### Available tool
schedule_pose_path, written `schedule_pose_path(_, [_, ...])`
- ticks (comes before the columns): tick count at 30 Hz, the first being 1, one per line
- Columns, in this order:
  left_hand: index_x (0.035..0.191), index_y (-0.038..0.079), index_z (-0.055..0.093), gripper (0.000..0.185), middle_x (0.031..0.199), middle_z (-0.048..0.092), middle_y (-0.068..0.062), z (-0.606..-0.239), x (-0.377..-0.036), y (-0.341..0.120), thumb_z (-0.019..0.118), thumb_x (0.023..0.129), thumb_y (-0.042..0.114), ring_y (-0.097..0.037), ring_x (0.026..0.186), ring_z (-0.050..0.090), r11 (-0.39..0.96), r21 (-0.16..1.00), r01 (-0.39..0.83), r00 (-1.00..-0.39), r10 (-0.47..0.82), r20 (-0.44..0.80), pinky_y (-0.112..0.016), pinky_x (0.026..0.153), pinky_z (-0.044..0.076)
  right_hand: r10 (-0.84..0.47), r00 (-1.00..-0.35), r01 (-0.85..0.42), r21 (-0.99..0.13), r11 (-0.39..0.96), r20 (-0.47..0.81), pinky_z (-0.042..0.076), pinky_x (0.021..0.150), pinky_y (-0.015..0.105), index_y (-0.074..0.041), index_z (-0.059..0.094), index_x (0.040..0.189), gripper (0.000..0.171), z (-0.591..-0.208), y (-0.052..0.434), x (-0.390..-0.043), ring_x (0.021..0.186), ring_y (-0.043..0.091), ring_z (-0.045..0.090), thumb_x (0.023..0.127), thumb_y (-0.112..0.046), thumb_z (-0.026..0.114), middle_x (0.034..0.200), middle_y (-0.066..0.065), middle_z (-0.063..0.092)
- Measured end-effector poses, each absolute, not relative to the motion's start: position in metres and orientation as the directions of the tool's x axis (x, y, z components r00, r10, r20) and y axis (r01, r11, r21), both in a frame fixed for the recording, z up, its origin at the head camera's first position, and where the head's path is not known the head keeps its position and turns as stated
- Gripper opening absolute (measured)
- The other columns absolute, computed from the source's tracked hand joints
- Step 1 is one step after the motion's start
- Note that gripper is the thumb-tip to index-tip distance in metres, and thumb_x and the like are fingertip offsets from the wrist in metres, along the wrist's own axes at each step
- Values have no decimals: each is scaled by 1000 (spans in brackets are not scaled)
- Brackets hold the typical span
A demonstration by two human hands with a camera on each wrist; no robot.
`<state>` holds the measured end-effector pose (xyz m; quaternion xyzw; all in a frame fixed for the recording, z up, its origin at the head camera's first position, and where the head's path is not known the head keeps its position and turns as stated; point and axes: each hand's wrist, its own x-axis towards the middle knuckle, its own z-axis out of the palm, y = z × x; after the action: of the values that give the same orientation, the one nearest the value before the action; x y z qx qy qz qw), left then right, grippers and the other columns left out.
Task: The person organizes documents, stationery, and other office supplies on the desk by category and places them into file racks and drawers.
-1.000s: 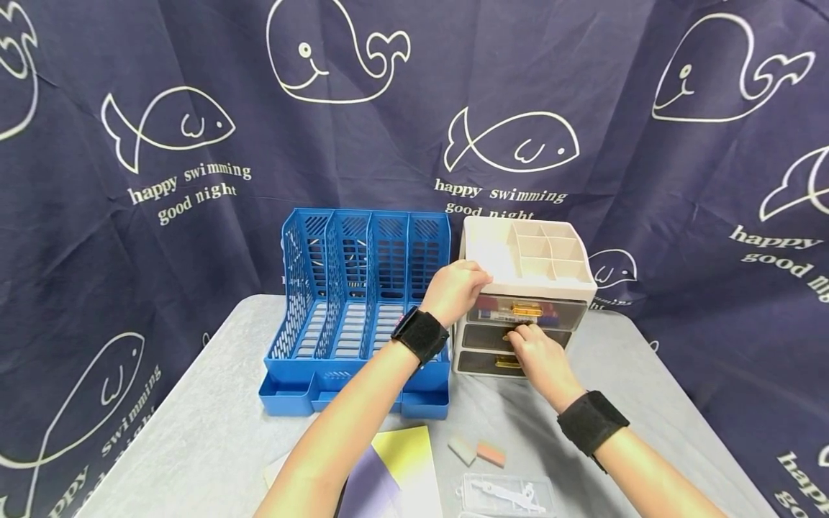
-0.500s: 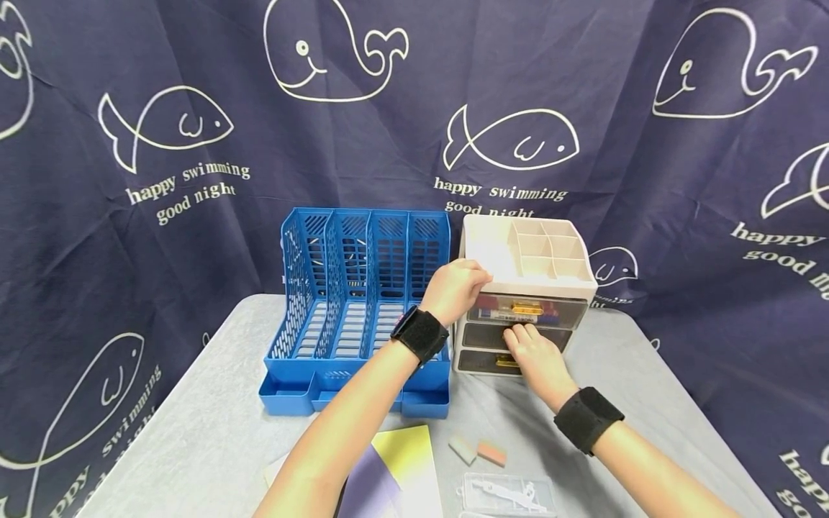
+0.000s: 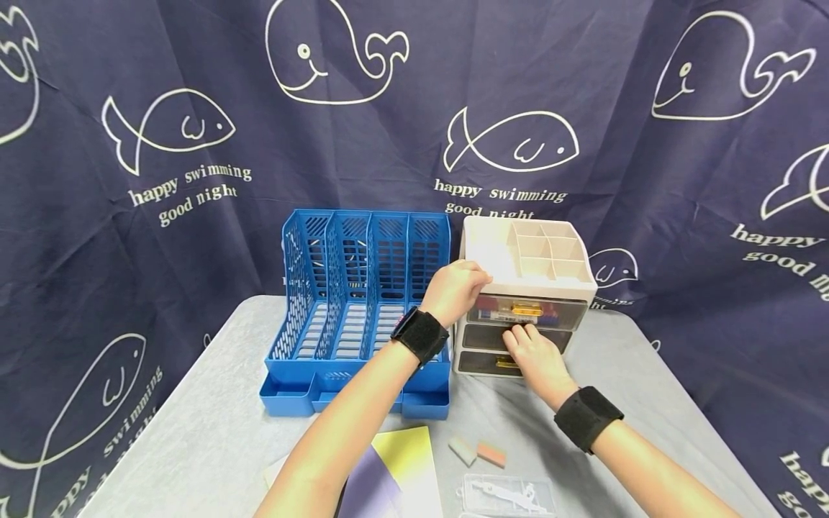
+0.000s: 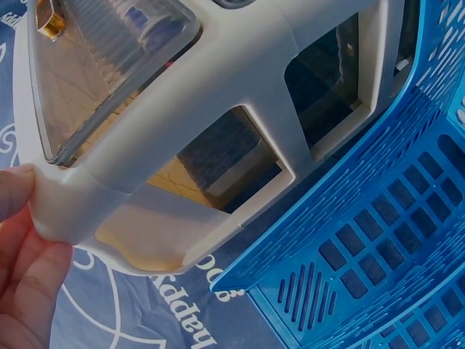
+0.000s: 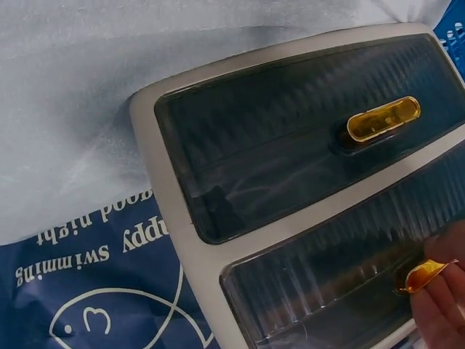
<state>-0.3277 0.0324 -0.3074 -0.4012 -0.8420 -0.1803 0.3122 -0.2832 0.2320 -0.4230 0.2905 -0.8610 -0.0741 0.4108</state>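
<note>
A white desktop drawer organizer [image 3: 488, 248] stands at the back right, with tinted see-through drawers and amber handles. My left hand [image 3: 455, 289] grips its upper front left corner; the left wrist view shows the thumb and fingers [image 4: 33, 283] on that corner. My right hand [image 3: 536, 360] is at the middle drawer [image 3: 481, 337], which looks closed. In the right wrist view its fingers pinch that drawer's amber handle [image 5: 423, 276]. Markers or similar red and blue items show through the top drawer [image 3: 563, 313]. Below, the bottom drawer [image 5: 269, 138] is closed.
A blue file rack [image 3: 288, 388] with tall compartments stands just left of the organizer. Nearer lie coloured paper sheets [image 3: 408, 457], a pale block [image 3: 463, 451], an orange block [image 3: 491, 454] and a clear case [image 3: 508, 495] with white pieces inside.
My right hand has shifted slightly left and now covers the middle drawer's handle in the head view. The left hand stays on the organizer's corner.
</note>
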Motion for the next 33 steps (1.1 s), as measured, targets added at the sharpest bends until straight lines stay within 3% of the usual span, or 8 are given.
schedule_pose_path(6, [97, 13, 75, 16, 93, 71, -1, -308, -328, 33, 63, 89, 6, -15, 92, 64, 614, 55, 787, -486, 563, 668, -23, 83, 52, -574, -472, -472, 359, 805, 669, 49, 53, 38, 1, 54, 86, 13, -423, 233, -277, 70, 30, 50, 77, 6, 47, 81, 13, 53])
schedule_pose_path(12, [97, 14, 76, 17, 93, 71, 0, -309, -329, 33, 63, 89, 6, -14, 92, 64, 616, 57, 786, -489, 561, 668, -23, 83, 52, -574, -459, -501, 337, 797, 678, 48, 52, 37, 1, 53, 83, 16, -422, 234, -270, 68, 29, 50, 71, 12, 56, 78, 13, 52])
schedule_pose_path(22, [97, 12, 75, 16, 93, 71, -1, -309, -329, 32, 63, 89, 6, -15, 93, 65, 609, 67, 790, -489, 560, 668, -23, 84, 52, -574, -454, -535, 307, 787, 681, 47, 54, 36, -2, 52, 80, 6, -418, 232, -252, 69, 27, 49, 78, 3, 49, 77, 10, 51])
schedule_pose_path(33, [94, 13, 75, 13, 92, 71, 0, -307, -331, 32, 64, 89, 8, -15, 92, 65, 612, 42, 789, -475, 567, 673, -23, 83, 52, -583, -413, -574, 297, 763, 700, 47, 55, 36, 0, 58, 83, 10, -417, 232, -230, 68, 26, 50, 75, 2, 53, 78, 10, 53])
